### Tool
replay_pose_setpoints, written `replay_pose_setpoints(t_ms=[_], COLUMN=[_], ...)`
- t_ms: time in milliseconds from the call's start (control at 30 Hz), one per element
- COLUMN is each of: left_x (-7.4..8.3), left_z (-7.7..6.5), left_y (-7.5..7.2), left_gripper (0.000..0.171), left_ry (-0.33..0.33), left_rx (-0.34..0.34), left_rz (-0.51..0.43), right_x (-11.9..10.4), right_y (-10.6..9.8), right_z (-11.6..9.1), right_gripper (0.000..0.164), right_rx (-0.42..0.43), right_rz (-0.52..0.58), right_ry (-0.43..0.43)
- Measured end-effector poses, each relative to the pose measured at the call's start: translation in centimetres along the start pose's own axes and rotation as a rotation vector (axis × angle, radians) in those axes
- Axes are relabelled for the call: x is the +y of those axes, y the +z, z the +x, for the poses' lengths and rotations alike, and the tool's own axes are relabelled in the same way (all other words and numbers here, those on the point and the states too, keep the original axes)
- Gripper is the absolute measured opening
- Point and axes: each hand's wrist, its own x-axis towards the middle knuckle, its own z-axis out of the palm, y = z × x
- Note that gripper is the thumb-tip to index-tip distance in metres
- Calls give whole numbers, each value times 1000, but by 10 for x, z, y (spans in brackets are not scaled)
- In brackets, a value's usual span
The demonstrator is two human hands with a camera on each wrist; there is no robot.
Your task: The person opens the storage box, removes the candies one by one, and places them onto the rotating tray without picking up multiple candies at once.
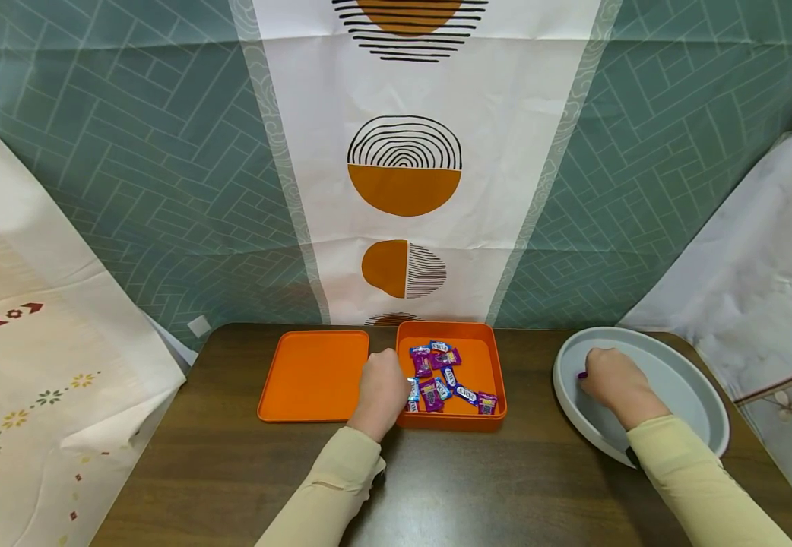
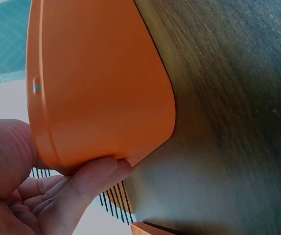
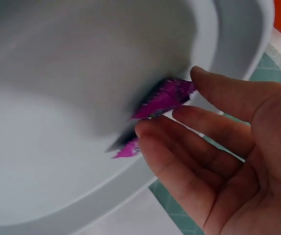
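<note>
My left hand (image 1: 383, 385) grips the left front corner of an orange box (image 1: 451, 422). In the left wrist view, thumb and fingertips pinch the outer wall of the box (image 2: 101, 83) at its rim. Small purple and blue candy packets (image 1: 430, 395) lie inside it. On the right, my right hand (image 1: 618, 377) reaches down into a pale grey round basin (image 1: 683, 395). There a purple candy packet (image 3: 167, 97) sits between its thumb and fingertips, close over the basin floor. A second purple packet (image 3: 128, 149) shows past the fingers, partly hidden by them.
A flat orange tray or lid (image 1: 314, 376) lies left of the box. The brown wooden table (image 1: 464, 486) runs between box and basin. Patterned cloth (image 1: 403, 182) hangs behind the table, and light cloths (image 1: 26, 425) hang at both sides.
</note>
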Motion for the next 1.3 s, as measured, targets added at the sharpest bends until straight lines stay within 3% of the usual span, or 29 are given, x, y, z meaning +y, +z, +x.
replay_pose_setpoints(t_ms=[333, 533, 733, 867, 1067, 1300], left_x=[1, 2, 2, 2, 1, 1], left_z=[-1, 0, 0, 0, 1, 0], left_y=[-1, -1, 0, -1, -1, -2], left_gripper=[34, 33, 37, 36, 34, 34], left_ry=[8, 14, 3, 4, 0, 5], left_rx=[5, 4, -10, -3, -7, -14], left_rz=[7, 20, 14, 15, 21, 4], right_x=[-19, -45, -76, -100, -131, -158], right_y=[-21, -31, -34, -35, -27, -5], right_z=[5, 11, 12, 13, 15, 18], right_gripper=[22, 18, 29, 34, 38, 32], right_rx=[23, 181, 337, 386, 336, 228], right_rz=[23, 16, 27, 75, 99, 93], right_ry=[15, -50, -124, -174, -216, -259])
